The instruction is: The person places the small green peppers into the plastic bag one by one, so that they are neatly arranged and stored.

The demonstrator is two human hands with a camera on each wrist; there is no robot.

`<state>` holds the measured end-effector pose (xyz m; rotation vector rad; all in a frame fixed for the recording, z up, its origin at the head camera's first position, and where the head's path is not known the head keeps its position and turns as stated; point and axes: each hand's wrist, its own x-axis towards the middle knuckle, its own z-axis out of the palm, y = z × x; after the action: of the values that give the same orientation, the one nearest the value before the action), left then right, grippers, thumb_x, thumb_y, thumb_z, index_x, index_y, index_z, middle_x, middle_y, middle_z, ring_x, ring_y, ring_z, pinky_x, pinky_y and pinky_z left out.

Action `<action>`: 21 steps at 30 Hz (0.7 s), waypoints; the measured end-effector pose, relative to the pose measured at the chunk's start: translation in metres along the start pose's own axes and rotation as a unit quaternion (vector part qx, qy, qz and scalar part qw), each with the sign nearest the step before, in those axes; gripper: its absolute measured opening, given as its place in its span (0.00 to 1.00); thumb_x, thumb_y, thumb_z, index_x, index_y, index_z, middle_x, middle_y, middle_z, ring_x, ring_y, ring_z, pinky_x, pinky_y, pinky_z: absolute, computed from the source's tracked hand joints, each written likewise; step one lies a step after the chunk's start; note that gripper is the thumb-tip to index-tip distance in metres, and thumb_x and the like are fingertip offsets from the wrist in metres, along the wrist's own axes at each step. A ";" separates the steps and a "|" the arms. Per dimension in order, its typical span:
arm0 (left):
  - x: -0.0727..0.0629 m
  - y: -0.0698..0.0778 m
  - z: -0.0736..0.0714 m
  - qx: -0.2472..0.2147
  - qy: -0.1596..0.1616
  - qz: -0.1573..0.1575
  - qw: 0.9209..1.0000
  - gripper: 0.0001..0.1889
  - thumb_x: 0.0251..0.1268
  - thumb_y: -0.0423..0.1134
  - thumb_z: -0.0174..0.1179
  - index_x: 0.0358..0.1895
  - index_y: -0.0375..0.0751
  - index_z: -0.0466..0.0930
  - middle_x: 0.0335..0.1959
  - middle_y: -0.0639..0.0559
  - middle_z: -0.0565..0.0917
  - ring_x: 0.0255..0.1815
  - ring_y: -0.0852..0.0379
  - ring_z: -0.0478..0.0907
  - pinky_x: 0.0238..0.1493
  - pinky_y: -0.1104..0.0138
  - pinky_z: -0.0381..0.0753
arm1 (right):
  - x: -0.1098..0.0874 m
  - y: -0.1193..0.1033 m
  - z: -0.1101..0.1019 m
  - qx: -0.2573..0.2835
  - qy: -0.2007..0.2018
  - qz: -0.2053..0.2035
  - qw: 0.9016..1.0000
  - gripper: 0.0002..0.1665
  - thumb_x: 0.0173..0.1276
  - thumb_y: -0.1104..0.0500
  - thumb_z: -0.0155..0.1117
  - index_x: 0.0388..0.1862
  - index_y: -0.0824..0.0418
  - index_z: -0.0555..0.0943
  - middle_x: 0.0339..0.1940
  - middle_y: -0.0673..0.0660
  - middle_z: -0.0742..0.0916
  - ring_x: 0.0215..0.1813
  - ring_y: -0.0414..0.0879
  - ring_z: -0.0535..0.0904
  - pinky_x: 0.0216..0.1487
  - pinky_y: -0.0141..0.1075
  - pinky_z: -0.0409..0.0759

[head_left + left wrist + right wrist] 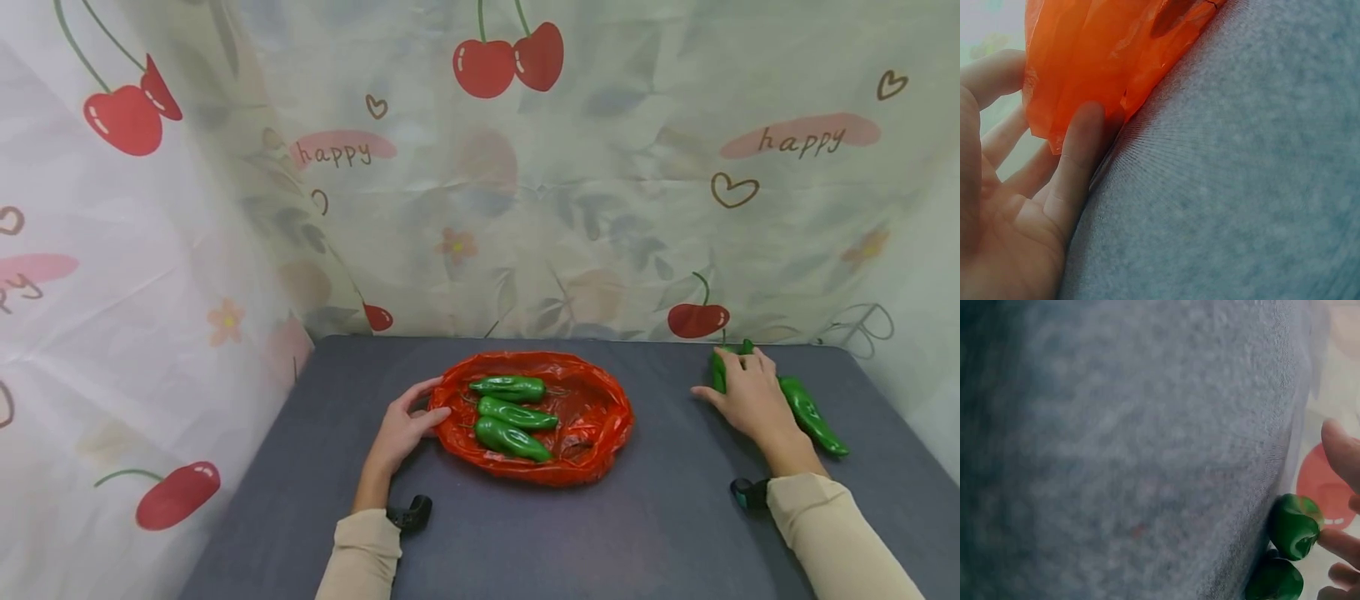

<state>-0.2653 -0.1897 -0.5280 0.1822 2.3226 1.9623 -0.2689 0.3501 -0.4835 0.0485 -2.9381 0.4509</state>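
Observation:
A red plastic bag (555,479), its rim spread into an oval, holds three green peppers (517,414) side by side. My left hand (401,429) holds the bag's left side; in the left wrist view the thumb (1082,140) lies against the plastic and the other fingers reach around it. Over at the far right, my right hand (746,392) is above more green peppers (720,371), thumb spread out to the left. In the right wrist view a fingertip meets one pepper (1294,528), with a second pepper (1275,578) beside it. The hand partly hides these peppers.
One long green pepper (813,417) lies right of my right hand, near the table's right side. The dark grey table (585,542) ends at a printed curtain (540,250) behind and at the left. Black wrist bands (411,514) sit on both wrists.

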 end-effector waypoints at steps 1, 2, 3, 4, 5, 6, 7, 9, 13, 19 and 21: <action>0.000 0.000 0.000 0.001 0.000 0.001 1.000 0.30 0.66 0.45 0.70 0.71 0.54 0.74 0.72 0.43 0.73 0.39 0.58 0.88 0.39 0.66 0.89 | 0.000 0.000 0.000 0.005 -0.006 0.003 1.000 0.50 0.68 0.45 0.72 0.75 0.74 0.62 0.64 0.87 0.66 0.76 0.82 0.48 0.71 0.75 0.53; 0.000 0.000 0.000 0.002 0.001 0.001 1.000 0.30 0.66 0.45 0.70 0.71 0.54 0.74 0.71 0.43 0.73 0.39 0.58 0.88 0.38 0.65 0.89 | 0.000 -0.001 0.000 0.011 -0.011 0.005 1.000 0.50 0.67 0.46 0.72 0.75 0.74 0.62 0.65 0.87 0.65 0.76 0.82 0.47 0.70 0.76 0.54; 0.000 0.000 0.000 0.002 0.002 0.000 1.000 0.30 0.66 0.45 0.70 0.71 0.55 0.74 0.71 0.44 0.74 0.39 0.58 0.87 0.38 0.65 0.89 | 0.000 -0.001 0.000 0.016 -0.015 0.005 1.000 0.50 0.67 0.46 0.72 0.76 0.73 0.61 0.66 0.86 0.65 0.76 0.82 0.47 0.69 0.76 0.54; -0.001 0.000 0.000 0.002 0.002 0.001 1.000 0.30 0.66 0.45 0.70 0.71 0.55 0.74 0.71 0.44 0.74 0.39 0.58 0.88 0.38 0.65 0.89 | 0.001 -0.002 0.000 0.020 -0.019 0.004 1.000 0.50 0.67 0.47 0.72 0.76 0.73 0.61 0.66 0.86 0.65 0.76 0.82 0.47 0.69 0.76 0.55; -0.001 0.000 0.000 0.002 0.003 0.001 1.000 0.30 0.66 0.45 0.70 0.71 0.56 0.74 0.71 0.44 0.74 0.39 0.58 0.88 0.38 0.65 0.89 | 0.001 -0.002 0.001 0.022 -0.022 0.003 0.999 0.50 0.67 0.47 0.72 0.76 0.73 0.61 0.66 0.86 0.65 0.75 0.82 0.48 0.68 0.76 0.55; -0.001 0.000 0.000 0.001 0.005 0.000 1.000 0.30 0.65 0.45 0.71 0.70 0.56 0.74 0.71 0.44 0.74 0.39 0.57 0.88 0.38 0.65 0.89 | 0.002 -0.002 0.001 0.023 -0.025 -0.001 0.999 0.50 0.67 0.48 0.72 0.76 0.73 0.61 0.66 0.85 0.66 0.74 0.82 0.49 0.68 0.76 0.56; -0.001 0.000 0.000 0.001 0.004 0.001 1.000 0.30 0.65 0.45 0.71 0.71 0.56 0.74 0.71 0.44 0.74 0.39 0.57 0.88 0.38 0.65 0.89 | 0.002 -0.002 0.002 0.024 -0.025 -0.008 0.999 0.49 0.67 0.50 0.73 0.76 0.73 0.61 0.65 0.84 0.67 0.73 0.82 0.51 0.68 0.75 0.57; -0.001 0.000 0.000 0.000 0.004 0.000 1.000 0.30 0.65 0.46 0.71 0.70 0.57 0.74 0.71 0.44 0.74 0.40 0.56 0.88 0.38 0.65 0.89 | 0.002 -0.002 0.003 0.023 -0.022 -0.025 0.999 0.47 0.66 0.53 0.73 0.75 0.73 0.62 0.64 0.83 0.69 0.70 0.81 0.56 0.67 0.74 0.58; -0.001 -0.001 0.000 0.000 0.003 -0.002 1.000 0.30 0.65 0.46 0.71 0.71 0.56 0.74 0.71 0.43 0.74 0.40 0.56 0.87 0.38 0.66 0.89 | 0.002 -0.001 0.007 0.024 -0.012 -0.052 0.998 0.42 0.66 0.59 0.72 0.73 0.74 0.65 0.62 0.80 0.72 0.63 0.78 0.66 0.64 0.71 0.65; -0.001 -0.001 0.000 0.000 0.004 0.000 1.000 0.30 0.65 0.46 0.71 0.71 0.56 0.74 0.71 0.44 0.74 0.39 0.56 0.87 0.38 0.66 0.88 | -0.001 -0.001 0.008 0.041 -0.030 -0.042 0.998 0.40 0.68 0.62 0.69 0.73 0.75 0.64 0.66 0.79 0.69 0.67 0.76 0.66 0.65 0.71 0.66; 0.000 -0.001 0.001 0.001 0.006 0.002 1.000 0.30 0.65 0.46 0.71 0.70 0.57 0.75 0.71 0.44 0.75 0.39 0.56 0.87 0.38 0.66 0.89 | -0.001 -0.001 0.008 0.048 -0.039 -0.032 0.998 0.40 0.69 0.62 0.69 0.74 0.75 0.63 0.68 0.80 0.68 0.69 0.76 0.63 0.67 0.71 0.65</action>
<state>-0.2648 -0.1895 -0.5293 0.1754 2.3322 1.9680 -0.2690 0.3472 -0.4910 0.1767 -2.9786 0.5918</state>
